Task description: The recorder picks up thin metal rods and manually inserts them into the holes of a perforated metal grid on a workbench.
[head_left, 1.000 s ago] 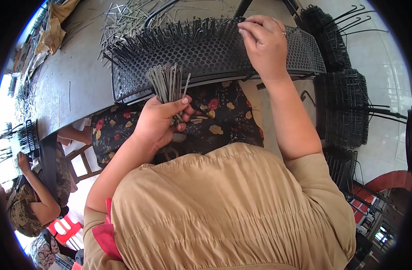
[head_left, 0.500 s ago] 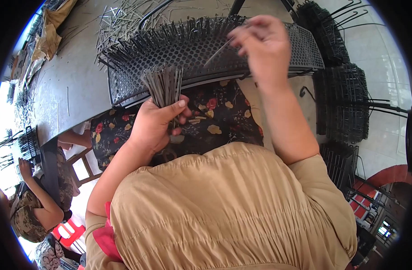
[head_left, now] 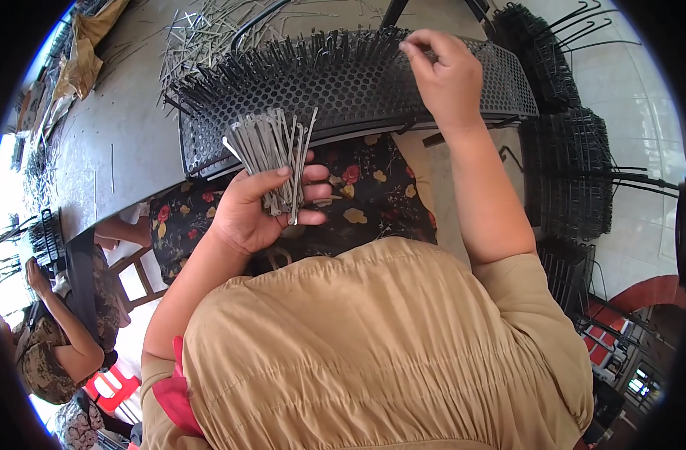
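Note:
My left hand (head_left: pixel 253 202) is closed around a bundle of thin metal rods (head_left: pixel 271 142), their upper ends fanned out. A few rods at the right side of the bundle stand apart from the rest. Beyond it lies a black perforated rack (head_left: pixel 305 97), with many dark thin rods (head_left: pixel 283 56) upright in its holes along the far side. Above the rack, by the right end of that row, my right hand (head_left: pixel 449 79) has thumb and index finger pinched together. Whatever is between those fingertips is too small to make out.
Loose metal rods (head_left: pixel 200 37) lie scattered on the grey table (head_left: pixel 125 150) beyond the rack. Brown paper (head_left: pixel 80 67) is at the far left. Stacks of black wire racks (head_left: pixel 571 172) stand to the right. Another person's arm (head_left: pixel 69 322) shows at the left. Floral cloth (head_left: pixel 358 195) covers my lap.
My right hand has moved up to the far row of rods; the slanted rod it held no longer shows. My left hand's fingers have loosened and the bundle has spread wider.

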{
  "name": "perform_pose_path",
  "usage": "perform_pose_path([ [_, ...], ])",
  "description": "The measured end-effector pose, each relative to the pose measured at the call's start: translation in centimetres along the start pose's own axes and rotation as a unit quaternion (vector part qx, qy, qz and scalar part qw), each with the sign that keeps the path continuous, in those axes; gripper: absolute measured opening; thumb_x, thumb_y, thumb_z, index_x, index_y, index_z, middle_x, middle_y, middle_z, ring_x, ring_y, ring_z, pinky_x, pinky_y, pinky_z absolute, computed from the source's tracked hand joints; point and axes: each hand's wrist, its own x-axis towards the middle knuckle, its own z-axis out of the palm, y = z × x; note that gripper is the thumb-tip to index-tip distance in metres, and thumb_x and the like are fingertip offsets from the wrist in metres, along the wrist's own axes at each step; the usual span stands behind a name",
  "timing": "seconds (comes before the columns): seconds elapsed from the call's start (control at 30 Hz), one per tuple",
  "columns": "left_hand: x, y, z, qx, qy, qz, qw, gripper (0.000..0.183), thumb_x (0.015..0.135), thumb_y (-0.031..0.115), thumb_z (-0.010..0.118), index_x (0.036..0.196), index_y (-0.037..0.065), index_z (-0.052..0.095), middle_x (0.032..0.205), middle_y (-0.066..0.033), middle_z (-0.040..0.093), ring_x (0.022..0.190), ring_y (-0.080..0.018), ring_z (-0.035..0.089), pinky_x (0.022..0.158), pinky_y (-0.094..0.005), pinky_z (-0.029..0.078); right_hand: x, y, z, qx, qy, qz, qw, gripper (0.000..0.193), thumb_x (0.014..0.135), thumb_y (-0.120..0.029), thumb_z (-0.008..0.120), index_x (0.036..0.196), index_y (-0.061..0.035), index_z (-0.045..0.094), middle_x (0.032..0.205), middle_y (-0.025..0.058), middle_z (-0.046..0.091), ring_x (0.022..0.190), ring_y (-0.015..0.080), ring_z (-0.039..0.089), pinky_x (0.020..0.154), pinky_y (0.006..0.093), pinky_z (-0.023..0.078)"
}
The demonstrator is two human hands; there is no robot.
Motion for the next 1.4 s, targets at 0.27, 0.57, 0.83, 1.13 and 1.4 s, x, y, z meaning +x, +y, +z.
perform_pose_path([
  [0.27, 0.4, -0.8, -1.4, 0.131, 0.074, 0.090, 0.985, 0.006, 0.092, 0.007, 0.063, 0.097, 0.004, 0.061, 0.081, -0.0073, 0.064, 0.064, -0.0133, 0.055, 0.051, -0.0263, 0.043, -1.9, -5.1, 1.0, 0.208, -0.065, 0.167, 0.962, 0.014, 0.085, -0.005, 0.071, 0.099, -0.0028, 0.067, 0.088, 0.0063, 0.070, 0.074, 0.0104, 0.063, 0.066, 0.0239, 0.051],
  [0.57, -1.6, 0.1, -1.9, 0.170, 0.081, 0.161, 0.969, 0.011, 0.091, 0.007, 0.065, 0.102, 0.005, 0.063, 0.084, -0.0072, 0.068, 0.071, -0.0138, 0.062, 0.053, -0.0272, 0.049, -2.2, -13.1, 2.9, 0.430, -0.395, 0.291, 0.758, 0.026, 0.085, -0.007, 0.071, 0.109, 0.0003, 0.063, 0.085, 0.0050, 0.070, 0.069, 0.0068, 0.061, 0.057, 0.0201, 0.048],
  [0.83, -4.9, 1.7, -3.3, 0.151, 0.142, 0.181, 0.961, 0.017, 0.091, 0.007, 0.065, 0.108, 0.004, 0.062, 0.091, -0.0084, 0.069, 0.077, -0.0151, 0.065, 0.054, -0.0280, 0.053, -2.0, -16.6, 6.0, 0.455, -0.386, 0.278, 0.752, 0.027, 0.086, -0.006, 0.071, 0.110, -0.0003, 0.061, 0.086, 0.0051, 0.070, 0.075, 0.0086, 0.064, 0.061, 0.0213, 0.051],
  [1.13, -6.5, 2.1, -6.2, 0.143, 0.176, 0.232, 0.946, 0.018, 0.091, 0.006, 0.066, 0.106, 0.002, 0.058, 0.090, -0.0101, 0.069, 0.077, -0.0154, 0.065, 0.050, -0.0264, 0.050, -2.1, -18.7, 8.2, 0.434, -0.406, 0.305, 0.745, 0.026, 0.088, -0.006, 0.069, 0.112, -0.0017, 0.061, 0.087, 0.0054, 0.071, 0.078, 0.0085, 0.066, 0.061, 0.0217, 0.054],
  [1.4, -8.1, 2.7, -8.0, 0.128, 0.154, 0.235, 0.951, 0.015, 0.092, 0.004, 0.064, 0.105, 0.002, 0.057, 0.089, -0.0105, 0.069, 0.071, -0.0122, 0.061, 0.048, -0.0244, 0.045, -0.7, -18.8, 9.2, 0.454, -0.374, 0.286, 0.757, 0.014, 0.089, -0.005, 0.066, 0.102, -0.0007, 0.063, 0.089, 0.0084, 0.071, 0.081, 0.0126, 0.070, 0.060, 0.0223, 0.055],
])
